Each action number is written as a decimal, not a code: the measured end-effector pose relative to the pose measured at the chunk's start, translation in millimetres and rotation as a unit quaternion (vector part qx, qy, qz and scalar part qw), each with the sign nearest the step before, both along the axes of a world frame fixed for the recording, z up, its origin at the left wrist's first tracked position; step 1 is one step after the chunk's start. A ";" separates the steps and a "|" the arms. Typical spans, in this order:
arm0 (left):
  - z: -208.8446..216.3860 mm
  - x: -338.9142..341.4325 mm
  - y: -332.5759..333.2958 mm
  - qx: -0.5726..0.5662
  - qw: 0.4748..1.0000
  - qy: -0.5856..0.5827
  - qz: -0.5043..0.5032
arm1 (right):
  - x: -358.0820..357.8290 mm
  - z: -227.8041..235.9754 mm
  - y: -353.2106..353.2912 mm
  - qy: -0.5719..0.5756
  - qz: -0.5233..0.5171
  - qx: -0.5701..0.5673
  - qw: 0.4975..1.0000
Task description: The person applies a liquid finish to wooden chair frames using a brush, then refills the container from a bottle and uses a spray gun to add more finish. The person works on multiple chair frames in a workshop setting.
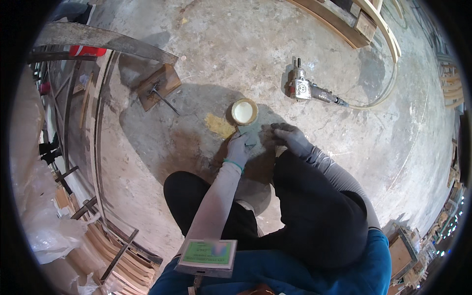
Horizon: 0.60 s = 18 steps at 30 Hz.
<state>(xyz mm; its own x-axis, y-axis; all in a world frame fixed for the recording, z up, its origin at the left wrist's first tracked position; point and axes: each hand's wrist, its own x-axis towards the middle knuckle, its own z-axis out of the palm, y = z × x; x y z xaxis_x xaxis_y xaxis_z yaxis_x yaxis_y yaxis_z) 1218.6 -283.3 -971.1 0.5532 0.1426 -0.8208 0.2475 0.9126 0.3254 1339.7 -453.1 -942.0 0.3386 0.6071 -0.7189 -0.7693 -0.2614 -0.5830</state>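
Observation:
My left hand [238,149], in a light glove with a green band at the wrist, is closed on a flat grey-green piece [250,134], perhaps sandpaper or a scraper. That piece lies against the near side of a round tub [244,112] holding a smooth, off-white substance. To its right, my right hand [293,139], in a grey glove, hovers over my right knee. Its fingers curl to the left, apart from the tub; a small brownish blur shows at their tips, too unclear to name. Beside the tub, a yellow patch [220,126] marks the concrete floor.
Ahead on the right lies a metal air tool [307,89] with a hose [388,88] curving away. A wooden block [158,87] with a metal rod stands ahead left. A frame [101,132] and plastic wrap [42,221] line the left; curved wood pieces [339,22] lie far right.

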 end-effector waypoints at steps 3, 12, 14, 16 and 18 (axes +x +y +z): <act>27.8 10.9 -9.2 -0.011 0.999 -0.034 -0.001 | 12.2 26.0 -0.2 0.067 -0.105 -0.012 0.992; 215.9 51.8 0.2 0.102 0.966 -0.113 -0.207 | 115.9 197.9 8.4 0.213 -0.303 0.337 0.865; 247.8 47.0 11.8 0.151 0.958 -0.081 -0.230 | 125.8 236.2 -0.7 0.187 -0.358 0.309 0.861; 265.1 28.1 23.4 0.187 0.952 -0.046 -0.238 | 123.0 262.2 -13.6 0.172 -0.379 0.268 0.869; 299.2 26.4 18.6 0.151 0.972 -0.035 -0.176 | 99.1 257.9 -51.7 0.127 -0.370 0.190 0.900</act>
<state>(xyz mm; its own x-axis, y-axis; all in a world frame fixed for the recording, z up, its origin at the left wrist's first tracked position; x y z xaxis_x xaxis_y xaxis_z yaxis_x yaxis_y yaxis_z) 1245.0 -264.7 -671.9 0.6648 0.1639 -0.7288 0.4940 0.6354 0.5935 1438.8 -504.7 -684.0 0.6051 0.5013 -0.6186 -0.7722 0.5588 -0.3024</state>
